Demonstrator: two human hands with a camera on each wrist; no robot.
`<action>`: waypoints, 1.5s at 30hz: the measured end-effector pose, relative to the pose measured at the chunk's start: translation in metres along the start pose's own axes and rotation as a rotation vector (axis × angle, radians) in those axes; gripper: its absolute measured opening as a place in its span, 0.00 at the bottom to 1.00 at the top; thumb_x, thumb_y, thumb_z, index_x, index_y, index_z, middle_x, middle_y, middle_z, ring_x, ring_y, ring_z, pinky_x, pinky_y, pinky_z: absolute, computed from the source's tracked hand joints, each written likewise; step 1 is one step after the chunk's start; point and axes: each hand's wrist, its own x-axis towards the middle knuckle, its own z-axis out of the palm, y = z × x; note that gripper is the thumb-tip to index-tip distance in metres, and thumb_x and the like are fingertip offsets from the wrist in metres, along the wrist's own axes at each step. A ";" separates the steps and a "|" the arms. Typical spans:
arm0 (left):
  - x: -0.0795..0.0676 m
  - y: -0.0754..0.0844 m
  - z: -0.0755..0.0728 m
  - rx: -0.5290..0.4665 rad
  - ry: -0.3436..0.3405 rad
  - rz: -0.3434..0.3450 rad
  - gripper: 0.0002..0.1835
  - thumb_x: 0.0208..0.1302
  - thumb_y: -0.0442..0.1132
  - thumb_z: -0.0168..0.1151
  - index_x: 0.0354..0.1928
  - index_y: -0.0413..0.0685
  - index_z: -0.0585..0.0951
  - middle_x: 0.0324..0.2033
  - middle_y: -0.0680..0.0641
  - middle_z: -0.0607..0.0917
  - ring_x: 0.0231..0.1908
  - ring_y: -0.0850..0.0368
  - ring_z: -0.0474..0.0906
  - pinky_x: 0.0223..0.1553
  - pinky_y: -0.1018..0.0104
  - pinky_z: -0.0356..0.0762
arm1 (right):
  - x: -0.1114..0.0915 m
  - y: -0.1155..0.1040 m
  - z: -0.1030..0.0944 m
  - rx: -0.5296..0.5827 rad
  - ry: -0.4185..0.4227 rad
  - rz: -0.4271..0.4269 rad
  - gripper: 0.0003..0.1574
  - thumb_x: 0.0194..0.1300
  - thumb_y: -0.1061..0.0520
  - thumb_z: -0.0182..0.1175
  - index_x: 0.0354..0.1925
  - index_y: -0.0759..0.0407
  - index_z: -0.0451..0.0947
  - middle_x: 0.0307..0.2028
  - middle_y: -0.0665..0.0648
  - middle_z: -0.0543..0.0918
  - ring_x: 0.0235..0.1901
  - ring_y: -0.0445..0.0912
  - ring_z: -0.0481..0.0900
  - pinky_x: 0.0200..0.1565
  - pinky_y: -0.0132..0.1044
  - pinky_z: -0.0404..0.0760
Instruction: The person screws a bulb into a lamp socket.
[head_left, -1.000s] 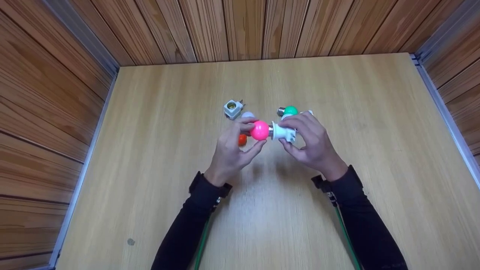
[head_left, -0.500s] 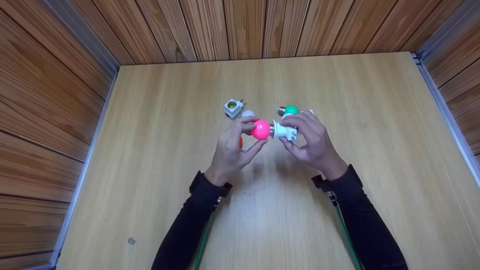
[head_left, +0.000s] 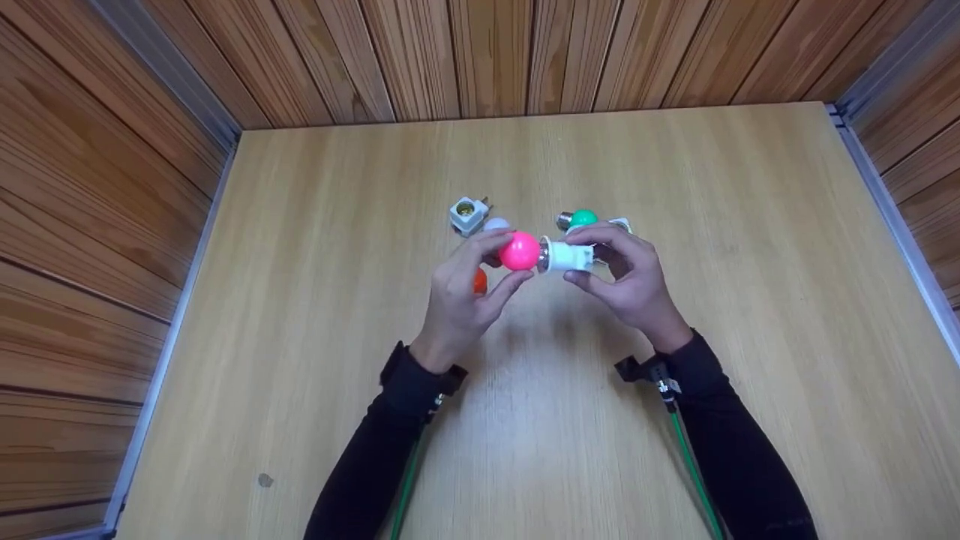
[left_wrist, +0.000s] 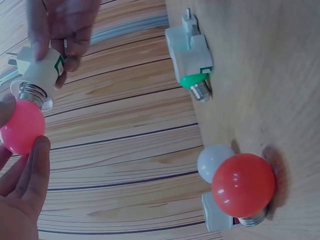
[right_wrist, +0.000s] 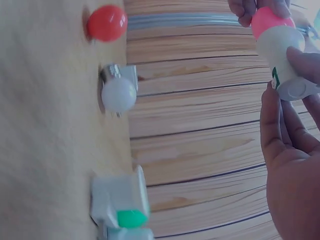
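My left hand point(head_left: 459, 304) pinches a pink light bulb point(head_left: 519, 251) between thumb and fingers. Across from it, my right hand point(head_left: 628, 279) grips a white plug-in lamp socket point(head_left: 568, 256) by its sides. Both are held above the table, lying sideways and end to end. In the left wrist view, the bulb's metal screw base point(left_wrist: 33, 93) sits at the socket's mouth, with several threads showing outside. Two plug prongs point(left_wrist: 12, 58) stick out of the socket's far end there. The right wrist view shows the pink bulb point(right_wrist: 270, 22) partly behind the socket point(right_wrist: 281, 52).
On the wooden table point(head_left: 360, 300) lie an orange-red bulb point(left_wrist: 243, 185), a white bulb point(left_wrist: 215, 162) and a green bulb point(head_left: 583, 217). A square white socket point(head_left: 467, 215) stands behind the left hand. More white socket parts point(right_wrist: 117, 195) sit by the green bulb. Wooden panels point(head_left: 487, 60) wall the back and sides.
My right hand has turned the socket about its length and its fingers have shifted on it. Bulb and socket have risen slightly in the head view; the left hand keeps its pinch.
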 end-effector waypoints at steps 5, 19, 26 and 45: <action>0.002 0.004 -0.001 -0.060 0.038 -0.005 0.27 0.65 0.43 0.77 0.60 0.35 0.80 0.54 0.39 0.89 0.46 0.54 0.88 0.51 0.68 0.91 | -0.002 0.001 0.002 0.135 0.008 0.098 0.24 0.60 0.78 0.68 0.55 0.76 0.79 0.53 0.47 0.88 0.55 0.42 0.83 0.57 0.28 0.87; 0.003 0.006 -0.001 -0.152 0.033 -0.031 0.27 0.63 0.41 0.78 0.58 0.34 0.81 0.53 0.38 0.89 0.46 0.53 0.89 0.52 0.66 0.91 | -0.003 -0.001 0.003 0.186 0.015 0.212 0.23 0.64 0.77 0.66 0.57 0.79 0.77 0.53 0.44 0.89 0.51 0.36 0.85 0.56 0.26 0.88; 0.004 0.008 -0.001 -0.178 0.007 -0.058 0.28 0.65 0.43 0.76 0.61 0.35 0.80 0.56 0.39 0.88 0.50 0.53 0.89 0.56 0.62 0.91 | -0.001 -0.004 -0.001 0.182 0.007 0.242 0.23 0.65 0.75 0.66 0.59 0.79 0.78 0.53 0.46 0.90 0.48 0.37 0.85 0.50 0.26 0.88; 0.003 0.006 -0.002 -0.165 0.006 -0.008 0.27 0.62 0.37 0.78 0.62 0.36 0.83 0.58 0.38 0.87 0.57 0.50 0.87 0.61 0.64 0.89 | 0.000 -0.012 -0.004 0.157 0.001 0.314 0.23 0.66 0.75 0.65 0.59 0.81 0.77 0.46 0.43 0.91 0.38 0.37 0.83 0.39 0.27 0.88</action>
